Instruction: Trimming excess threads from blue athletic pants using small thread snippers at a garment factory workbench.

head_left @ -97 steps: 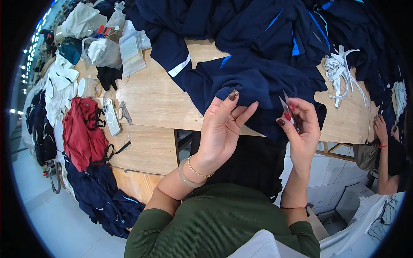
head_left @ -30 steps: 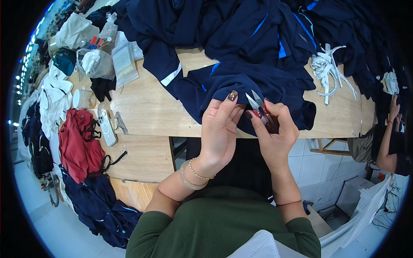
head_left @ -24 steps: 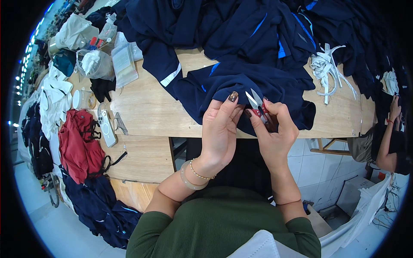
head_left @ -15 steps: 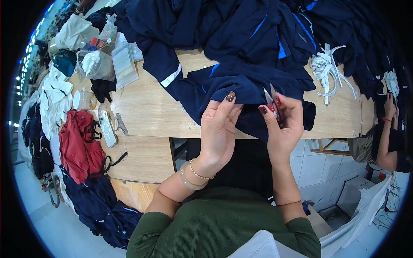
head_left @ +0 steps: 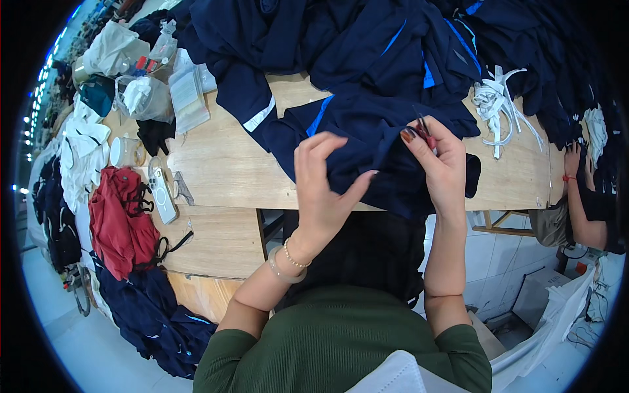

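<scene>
A dark navy garment (head_left: pixel 363 124) with a bright blue strip lies bunched at the table's front edge, partly hanging over it. Above its left part is my left hand (head_left: pixel 321 190), empty, thumb and fingers spread apart. My right hand (head_left: pixel 442 167) is closed around small thread snips (head_left: pixel 426 135) with red handles, blades pointing away from me. A fold of the navy cloth rises to the thumb and fingertips of that hand; whether they pinch it is hard to make out.
More navy garments (head_left: pixel 262 39) are heaped along the far side. White cords (head_left: pixel 495 101) lie at right. On the left are a phone (head_left: pixel 162 196), a red cloth bag (head_left: pixel 121 219), a clear jar (head_left: pixel 124 152) and plastic bags (head_left: pixel 144 98). Another person's arm (head_left: pixel 578 196) reaches in at far right.
My left hand has let go of the cloth edge and opened. My right hand, with the snips, has moved slightly away from me and right. The garment's blue strip shows more.
</scene>
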Motion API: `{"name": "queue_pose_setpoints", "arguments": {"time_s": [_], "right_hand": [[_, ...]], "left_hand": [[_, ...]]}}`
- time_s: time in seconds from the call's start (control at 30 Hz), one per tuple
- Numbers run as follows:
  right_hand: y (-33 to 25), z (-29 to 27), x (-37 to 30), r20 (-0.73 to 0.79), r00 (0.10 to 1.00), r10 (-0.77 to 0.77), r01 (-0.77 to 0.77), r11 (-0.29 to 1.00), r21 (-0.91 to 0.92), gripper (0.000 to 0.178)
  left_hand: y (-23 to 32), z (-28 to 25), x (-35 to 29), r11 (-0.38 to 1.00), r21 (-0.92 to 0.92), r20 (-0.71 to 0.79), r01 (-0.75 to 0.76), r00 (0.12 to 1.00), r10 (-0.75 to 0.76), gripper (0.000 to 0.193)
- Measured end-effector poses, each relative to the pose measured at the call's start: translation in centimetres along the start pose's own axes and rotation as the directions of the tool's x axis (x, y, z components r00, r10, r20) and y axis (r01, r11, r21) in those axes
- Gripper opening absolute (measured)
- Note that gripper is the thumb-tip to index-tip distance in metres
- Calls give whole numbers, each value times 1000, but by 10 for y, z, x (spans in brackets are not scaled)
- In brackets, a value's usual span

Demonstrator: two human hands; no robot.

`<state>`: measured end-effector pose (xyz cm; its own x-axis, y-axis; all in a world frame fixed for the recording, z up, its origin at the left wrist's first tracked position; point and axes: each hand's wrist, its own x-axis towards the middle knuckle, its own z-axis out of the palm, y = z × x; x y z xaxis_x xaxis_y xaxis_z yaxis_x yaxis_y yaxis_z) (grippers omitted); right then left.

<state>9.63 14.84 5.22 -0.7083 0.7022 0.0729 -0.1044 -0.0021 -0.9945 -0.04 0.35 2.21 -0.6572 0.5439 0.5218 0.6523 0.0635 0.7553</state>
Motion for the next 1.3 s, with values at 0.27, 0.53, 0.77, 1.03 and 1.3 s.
{"name": "queue_pose_setpoints", "arguments": {"time_s": [0.27,0.53,0.77,1.03,1.3], "right_hand": [[-13,-6,10,87,995,40,-33,997,-71,14],[9,-4,36,165,982,87,-84,996,-25,14],[24,1,38,193,978,-81,123,969,-215,14],[-3,-26,2,62,998,-19,20,1000,-18,23],[-11,-23,-11,142,927,-347,369,779,-507,23]], "left_hand": [[8,4,15,928,-277,187,247,962,-200,23],[-3,-14,18,142,-553,745,821,563,-357,26],[0,-17,17,152,-561,741,813,576,-347,20],[2,-22,25,37,-624,698,780,578,-423,22],[1,-20,19,88,-622,654,778,578,-488,20]]}}
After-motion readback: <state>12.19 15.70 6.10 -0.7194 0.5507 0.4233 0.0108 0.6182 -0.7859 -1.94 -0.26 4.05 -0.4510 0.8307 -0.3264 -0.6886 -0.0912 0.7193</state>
